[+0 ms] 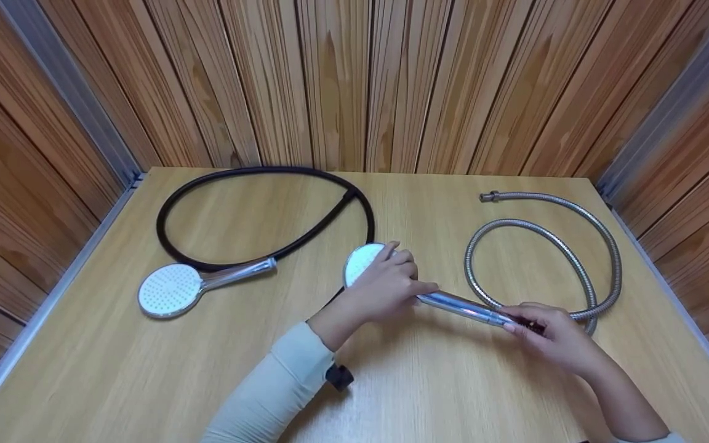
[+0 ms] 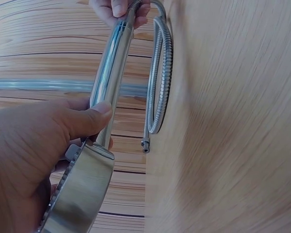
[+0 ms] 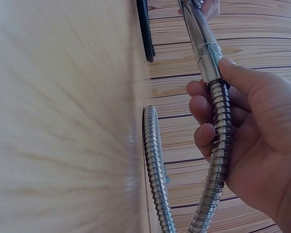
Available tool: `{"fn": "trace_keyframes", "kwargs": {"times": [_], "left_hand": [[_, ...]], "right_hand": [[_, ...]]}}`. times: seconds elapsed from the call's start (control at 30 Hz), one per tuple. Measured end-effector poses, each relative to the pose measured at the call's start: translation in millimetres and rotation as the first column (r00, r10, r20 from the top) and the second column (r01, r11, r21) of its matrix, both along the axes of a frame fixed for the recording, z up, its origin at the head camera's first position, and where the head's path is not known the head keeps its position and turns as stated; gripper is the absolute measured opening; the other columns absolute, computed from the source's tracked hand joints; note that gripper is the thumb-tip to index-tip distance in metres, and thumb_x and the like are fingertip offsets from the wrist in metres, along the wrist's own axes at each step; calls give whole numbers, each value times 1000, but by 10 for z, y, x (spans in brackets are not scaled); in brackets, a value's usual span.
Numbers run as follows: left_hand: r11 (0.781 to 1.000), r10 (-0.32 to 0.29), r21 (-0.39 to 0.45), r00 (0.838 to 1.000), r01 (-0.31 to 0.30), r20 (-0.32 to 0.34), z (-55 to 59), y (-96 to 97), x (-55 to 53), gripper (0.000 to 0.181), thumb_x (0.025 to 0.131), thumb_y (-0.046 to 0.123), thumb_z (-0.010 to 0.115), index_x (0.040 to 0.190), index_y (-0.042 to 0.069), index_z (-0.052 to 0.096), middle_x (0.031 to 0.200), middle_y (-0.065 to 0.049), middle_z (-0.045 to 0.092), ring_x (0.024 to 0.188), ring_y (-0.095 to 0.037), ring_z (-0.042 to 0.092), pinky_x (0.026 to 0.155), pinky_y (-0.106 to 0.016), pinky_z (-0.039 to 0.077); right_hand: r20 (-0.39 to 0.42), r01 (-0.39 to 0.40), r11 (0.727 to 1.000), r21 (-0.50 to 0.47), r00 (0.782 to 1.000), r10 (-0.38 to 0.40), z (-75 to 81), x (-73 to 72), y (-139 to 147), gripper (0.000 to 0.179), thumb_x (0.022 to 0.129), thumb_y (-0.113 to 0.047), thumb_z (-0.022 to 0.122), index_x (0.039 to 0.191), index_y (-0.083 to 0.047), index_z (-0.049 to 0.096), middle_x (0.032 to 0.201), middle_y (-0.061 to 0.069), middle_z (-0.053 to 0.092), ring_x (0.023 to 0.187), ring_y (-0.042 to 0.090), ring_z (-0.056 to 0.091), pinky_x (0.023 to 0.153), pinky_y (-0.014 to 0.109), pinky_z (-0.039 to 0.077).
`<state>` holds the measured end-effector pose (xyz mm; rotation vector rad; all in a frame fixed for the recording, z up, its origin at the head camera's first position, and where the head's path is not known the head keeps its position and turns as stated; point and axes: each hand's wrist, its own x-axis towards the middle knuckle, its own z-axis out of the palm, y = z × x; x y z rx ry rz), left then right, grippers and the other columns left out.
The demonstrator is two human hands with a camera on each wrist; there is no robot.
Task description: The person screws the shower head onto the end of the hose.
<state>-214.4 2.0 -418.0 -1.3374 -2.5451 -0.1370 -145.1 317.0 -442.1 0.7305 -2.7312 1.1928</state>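
Sleeved left arm (image 1: 268, 384) slanting up, left hand (image 1: 384, 286) grips a shower head (image 1: 460, 307); right hand (image 1: 554, 337) curls round the metal hose (image 3: 221, 121).

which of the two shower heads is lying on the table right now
The shower head farther left in the head view, near the black hose, with no hand on it. The left hand holds the other shower head raised.

L sleeve (image 1: 274, 384) pale w/ creases; blk gadget (image 1: 340, 377) alongside
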Motion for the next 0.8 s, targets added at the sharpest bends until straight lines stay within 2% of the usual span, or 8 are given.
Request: {"fn": "trace_keyframes", "kwargs": {"times": [0.17,0.27,0.43,0.67,0.8], "left_hand": [[1000,8,-7,1000,-8,-6,10,-8,4,38,87,33,74,125,36,67,97,4,66,103,-17,50,113,-50,22],[1000,11,-16,1000,-11,1,16,-10,3,39,87,33,73,125,36,67,98,4,66,103,-17,50,113,-50,22],[1000,15,-16,1000,-15,13,30,-13,0,39,88,34,73,126,36,67,98,4,66,104,-17,49,113,-50,22],[1000,9,-1,1000,-9,7,54,-17,-11,37,88,35,72,125,35,67,98,4,66,103,-17,49,112,-49,22],[1000,13,-2,1000,-13,10,68,-23,-11,37,88,34,73,125,35,68,98,4,66,103,-17,49,112,-50,23]], "right_hand": [[-104,-9,998,-65,995,3,-23,-10,-44,45,67,3,85,108,-7,71,96,0,68,74,12,58,57,22,46],[-141,13,996,-94,990,-26,17,16,-96,42,64,11,84,100,-6,71,88,2,67,71,13,58,55,21,46],[-104,58,993,-99,992,-69,105,65,-142,32,71,13,78,98,-3,72,85,4,67,68,12,57,54,21,45],[-41,55,995,-78,997,-58,10,21,-22,25,83,4,72,107,-5,74,85,1,67,67,9,53,54,22,43],[-39,58,994,-90,997,-62,8,16,-32,29,84,3,71,113,-4,72,92,4,70,71,7,57,57,20,46]]}}
